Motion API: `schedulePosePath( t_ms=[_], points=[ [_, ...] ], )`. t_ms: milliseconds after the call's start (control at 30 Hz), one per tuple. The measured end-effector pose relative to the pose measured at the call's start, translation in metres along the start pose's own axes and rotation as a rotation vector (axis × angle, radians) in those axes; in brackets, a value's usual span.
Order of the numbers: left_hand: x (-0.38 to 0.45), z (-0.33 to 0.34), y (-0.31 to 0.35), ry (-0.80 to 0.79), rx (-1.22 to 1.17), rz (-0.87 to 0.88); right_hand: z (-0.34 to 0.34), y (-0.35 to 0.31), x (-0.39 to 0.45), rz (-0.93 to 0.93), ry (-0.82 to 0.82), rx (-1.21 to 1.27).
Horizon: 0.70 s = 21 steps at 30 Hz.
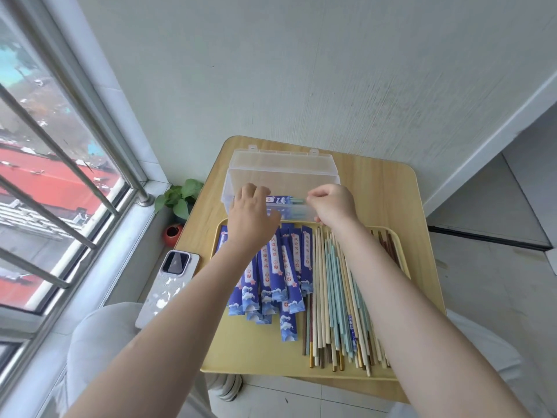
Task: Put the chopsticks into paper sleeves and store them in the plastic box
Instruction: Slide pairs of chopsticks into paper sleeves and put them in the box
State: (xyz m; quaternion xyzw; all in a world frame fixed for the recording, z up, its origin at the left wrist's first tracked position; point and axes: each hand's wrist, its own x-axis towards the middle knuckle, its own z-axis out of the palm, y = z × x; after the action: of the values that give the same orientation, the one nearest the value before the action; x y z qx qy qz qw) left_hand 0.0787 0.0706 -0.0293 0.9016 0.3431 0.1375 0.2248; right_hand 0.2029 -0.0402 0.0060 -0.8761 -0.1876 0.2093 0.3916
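Blue paper wraps the sleeved chopsticks (278,200) lying inside the clear plastic box (280,167) at the table's far side; left hand (251,215) grips their left end, right hand (331,205) pinches the right.

Home balcony nook: barred window (60,164), potted plant (180,197), small wooden table (388,188).

A pale textured wall (301,70) is seen behind the wooden surface (385,191). A barred window (54,176) is set at the left, through which daylight is admitted. A potted plant (179,197) is placed on the sill, and the floor (494,285) is tiled in light grey.
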Motion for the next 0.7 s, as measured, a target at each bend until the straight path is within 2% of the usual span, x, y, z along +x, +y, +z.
schedulePosePath(
  t_ms=[133,267,333,400,467,500,700],
  points=[
    [-0.021,-0.005,0.005,-0.005,0.028,-0.127,0.01,0.008,-0.022,-0.128,-0.011,-0.224],
    [-0.046,-0.004,0.003,-0.188,0.08,-0.178,0.014,0.013,-0.048,-0.195,0.136,-0.261],
    [-0.056,0.0,0.002,-0.285,0.125,-0.214,0.018,0.018,-0.057,-0.129,0.001,-0.327],
    [-0.066,0.004,0.004,-0.343,0.182,-0.23,0.027,0.025,-0.07,-0.009,-0.273,-0.481],
    [-0.076,0.008,0.009,-0.339,0.23,-0.21,0.036,0.031,-0.085,0.1,-0.483,-0.591],
    [-0.079,0.01,0.013,-0.329,0.24,-0.198,0.04,0.036,-0.089,0.117,-0.512,-0.6],
    [-0.087,0.014,0.024,-0.285,0.171,-0.219,0.042,0.056,-0.095,-0.005,-0.341,-0.34]
  ],
)
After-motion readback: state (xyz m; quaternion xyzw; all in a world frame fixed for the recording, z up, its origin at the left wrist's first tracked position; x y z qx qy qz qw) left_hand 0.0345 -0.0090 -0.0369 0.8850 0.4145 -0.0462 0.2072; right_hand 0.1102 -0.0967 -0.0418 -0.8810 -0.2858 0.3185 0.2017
